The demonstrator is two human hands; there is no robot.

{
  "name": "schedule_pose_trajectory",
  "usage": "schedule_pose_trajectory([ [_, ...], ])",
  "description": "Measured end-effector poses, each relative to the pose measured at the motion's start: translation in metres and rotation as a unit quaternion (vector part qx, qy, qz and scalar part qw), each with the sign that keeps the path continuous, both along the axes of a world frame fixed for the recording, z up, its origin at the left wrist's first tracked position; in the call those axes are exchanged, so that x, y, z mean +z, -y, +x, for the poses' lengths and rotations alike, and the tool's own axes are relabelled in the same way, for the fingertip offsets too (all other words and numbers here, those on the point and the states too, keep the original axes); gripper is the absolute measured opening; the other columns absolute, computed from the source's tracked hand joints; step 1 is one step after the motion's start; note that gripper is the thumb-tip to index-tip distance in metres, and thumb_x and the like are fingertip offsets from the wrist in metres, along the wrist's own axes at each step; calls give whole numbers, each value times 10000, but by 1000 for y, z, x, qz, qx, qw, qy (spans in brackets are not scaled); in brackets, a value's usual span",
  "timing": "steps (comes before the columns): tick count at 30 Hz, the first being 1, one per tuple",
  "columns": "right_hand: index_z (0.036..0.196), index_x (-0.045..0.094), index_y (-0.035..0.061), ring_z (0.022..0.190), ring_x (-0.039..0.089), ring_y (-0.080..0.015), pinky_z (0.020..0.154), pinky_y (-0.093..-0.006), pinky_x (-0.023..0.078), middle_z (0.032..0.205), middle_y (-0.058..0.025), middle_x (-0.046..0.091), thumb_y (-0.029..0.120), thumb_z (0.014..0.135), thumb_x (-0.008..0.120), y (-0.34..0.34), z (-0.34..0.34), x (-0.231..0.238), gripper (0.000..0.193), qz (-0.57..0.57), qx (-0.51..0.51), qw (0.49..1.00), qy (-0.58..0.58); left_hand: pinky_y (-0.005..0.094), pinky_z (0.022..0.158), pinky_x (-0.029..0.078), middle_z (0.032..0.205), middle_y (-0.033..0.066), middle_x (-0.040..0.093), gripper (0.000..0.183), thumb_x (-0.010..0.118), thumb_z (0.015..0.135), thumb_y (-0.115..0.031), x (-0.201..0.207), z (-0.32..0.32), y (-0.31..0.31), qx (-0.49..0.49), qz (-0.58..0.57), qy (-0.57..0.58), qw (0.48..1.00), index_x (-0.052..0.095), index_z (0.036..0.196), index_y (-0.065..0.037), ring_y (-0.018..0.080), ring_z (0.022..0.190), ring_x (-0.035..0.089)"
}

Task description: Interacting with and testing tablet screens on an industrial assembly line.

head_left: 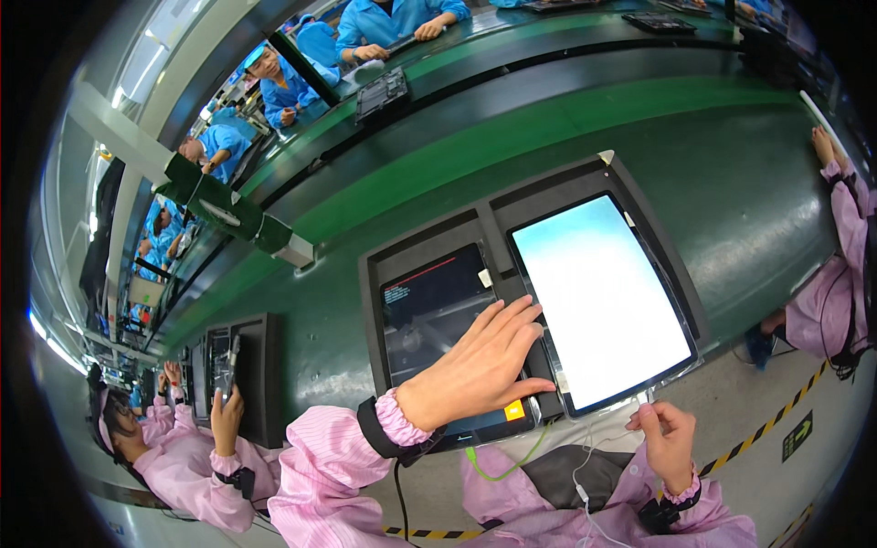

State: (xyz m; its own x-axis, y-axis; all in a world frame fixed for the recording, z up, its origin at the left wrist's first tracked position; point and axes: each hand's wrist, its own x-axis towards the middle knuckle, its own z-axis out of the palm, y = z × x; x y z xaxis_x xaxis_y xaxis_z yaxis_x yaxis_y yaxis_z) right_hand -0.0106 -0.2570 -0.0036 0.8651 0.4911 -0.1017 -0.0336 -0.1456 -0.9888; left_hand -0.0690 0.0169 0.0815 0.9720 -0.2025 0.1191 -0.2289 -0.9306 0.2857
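Note:
Two tablets lie side by side in a dark grey foam tray (484, 224) in front of me. The right tablet (607, 301) glows white and pale blue; the left tablet (425, 315) has a dark screen with small lines of text and a yellow patch low down. My left hand (480, 361) reaches across the dark tablet, fingers stretched out, their tips at the bright tablet's left edge. By that tablet's lower edge, the fingers of my right hand (670, 443) pinch the plug of a white cable (644, 398). Whether the plug is fully seated cannot be seen.
A green cable (493, 475) hangs from the dark tablet's lower edge. At left, a co-worker (196, 447) in pink holds a device beside another foam tray (265, 374). A post wrapped in green (224, 210) rises from the green bench (731, 183). People in blue work across the line.

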Motion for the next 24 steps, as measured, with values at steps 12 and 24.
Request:
schedule_pose_trajectory([
  [12,735,608,-62,619,627,-129,587,-245,491,652,-101,646,94,876,555,1,1,-1,217,8,12,1000,2,483,1010,321,1206,214,479,514,684,771,-367,-1,5,-1,-4,-15,3,1000,441,1037,-1,373,1213,403],
  [24,708,606,-56,615,625,-127,580,-243,487,639,-98,642,114,888,539,-1,-2,-3,257,16,11,1000,-22,527,1043,253,1183,214,503,519,626,795,-455,-8,16,6,-28,-12,-14,999,459,981,0,371,1224,389],
])
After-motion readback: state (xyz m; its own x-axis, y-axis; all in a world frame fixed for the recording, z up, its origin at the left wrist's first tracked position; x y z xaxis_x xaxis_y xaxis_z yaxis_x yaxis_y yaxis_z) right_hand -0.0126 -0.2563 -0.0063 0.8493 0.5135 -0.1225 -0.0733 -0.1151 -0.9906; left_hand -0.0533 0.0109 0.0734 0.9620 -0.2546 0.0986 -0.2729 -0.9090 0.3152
